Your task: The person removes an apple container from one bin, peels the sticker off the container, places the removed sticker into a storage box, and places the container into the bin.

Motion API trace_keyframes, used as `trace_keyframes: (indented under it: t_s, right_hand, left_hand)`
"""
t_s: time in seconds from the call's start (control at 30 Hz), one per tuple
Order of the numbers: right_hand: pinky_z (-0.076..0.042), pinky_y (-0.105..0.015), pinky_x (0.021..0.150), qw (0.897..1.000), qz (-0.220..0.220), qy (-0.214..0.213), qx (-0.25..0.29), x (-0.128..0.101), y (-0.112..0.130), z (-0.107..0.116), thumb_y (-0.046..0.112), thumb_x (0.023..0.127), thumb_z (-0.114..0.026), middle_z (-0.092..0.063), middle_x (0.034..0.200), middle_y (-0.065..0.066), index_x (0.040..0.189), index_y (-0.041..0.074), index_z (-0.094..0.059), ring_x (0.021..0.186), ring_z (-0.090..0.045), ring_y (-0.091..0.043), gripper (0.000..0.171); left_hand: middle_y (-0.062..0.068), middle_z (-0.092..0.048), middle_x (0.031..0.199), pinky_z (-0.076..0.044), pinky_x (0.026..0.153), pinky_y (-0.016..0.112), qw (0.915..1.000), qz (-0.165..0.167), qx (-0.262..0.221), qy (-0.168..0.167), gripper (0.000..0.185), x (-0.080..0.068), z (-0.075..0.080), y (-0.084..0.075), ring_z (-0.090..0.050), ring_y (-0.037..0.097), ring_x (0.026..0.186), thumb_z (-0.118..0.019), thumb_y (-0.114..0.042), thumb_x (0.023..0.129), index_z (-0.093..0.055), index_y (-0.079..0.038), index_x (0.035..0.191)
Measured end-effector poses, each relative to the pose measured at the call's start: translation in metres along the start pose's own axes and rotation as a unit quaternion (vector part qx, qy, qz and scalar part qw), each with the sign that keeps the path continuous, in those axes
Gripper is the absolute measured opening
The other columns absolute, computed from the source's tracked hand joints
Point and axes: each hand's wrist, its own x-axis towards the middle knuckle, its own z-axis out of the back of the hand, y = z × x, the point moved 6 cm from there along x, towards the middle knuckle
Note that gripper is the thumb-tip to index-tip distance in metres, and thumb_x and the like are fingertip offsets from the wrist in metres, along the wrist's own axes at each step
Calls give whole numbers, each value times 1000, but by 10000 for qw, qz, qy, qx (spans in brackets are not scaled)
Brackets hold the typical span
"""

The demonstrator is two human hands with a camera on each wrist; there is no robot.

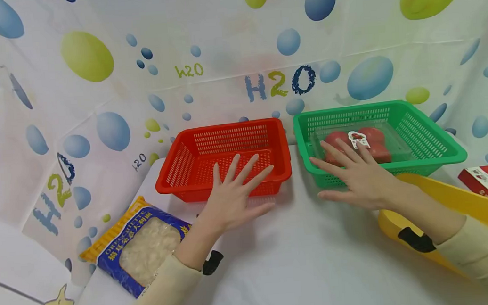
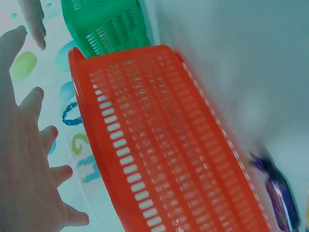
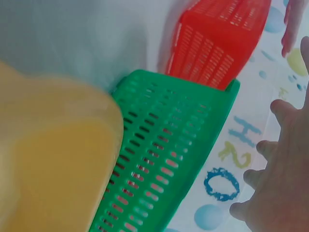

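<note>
Red plastic makes up the slotted, rectangular basket [image 1: 230,141] that lies just beyond my left hand [image 1: 232,198], standing upright on the white cloth [image 1: 302,262] near the printed backdrop [image 1: 223,97]. From that palm it lies straight ahead, its long axis running left to right across my reach and its mouth facing up; my left hand is clearly the nearer one to it. To its right, just beside it, stands a green slotted plastic basket [image 1: 431,130], also upright, mouth up, long side lying crosswise, and that one is nearer my right hand [image 1: 362,182]. Inside it rests a clear rectangular plastic pack [image 1: 398,146] of red rounded pieces with a white label, its long axis also left to right, beyond my right fingers. Both my hands are held palm down with all fingers spread, gripping nothing; the wrist views show a gap between fingers and baskets. Left of my left forearm lies a blue-and-orange plastic bag [image 1: 148,246] of pale pasta, orange end pointing up and left; my sleeve hides part, so I can't tell its full length.
</note>
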Motion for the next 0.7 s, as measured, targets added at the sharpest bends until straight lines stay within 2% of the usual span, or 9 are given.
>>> trace_keyframes:
  t_s: [0.17, 0.4, 0.7]
  right_hand:
    - [9, -65, 116, 9999, -171, 11, 8, -5, -10, 6, 67, 92, -55, -8, 169, -11, 161, 27, -29, 152, 3, -39, 84]
    - [14, -62, 116, 9986, -434, 101, 270, -8, -33, 14, 64, 93, -58, -5, 168, -13, 162, 25, -27, 151, 0, -45, 85]
    - [4, -68, 115, 9944, -814, 106, 664, -8, -68, 29, 59, 94, -60, -4, 167, -20, 162, 20, -23, 150, 0, -47, 87]
  left_hand:
    - [-8, -3, 169, 2, 115, 70, 9999, 55, -79, 45, 81, 16, -3, -11, 5, 29, 154, -43, -77, 90, -15, -47, 160]
    - [-6, -5, 169, -3, 116, 67, 9990, 90, -437, 48, 81, 38, -8, -27, 4, 29, 154, -47, -74, 91, -15, -45, 160]
    - [-2, -12, 169, -14, 119, 60, 9940, 16, -1078, -181, 80, 65, -14, -45, -8, 28, 153, -52, -68, 93, -18, -42, 161]
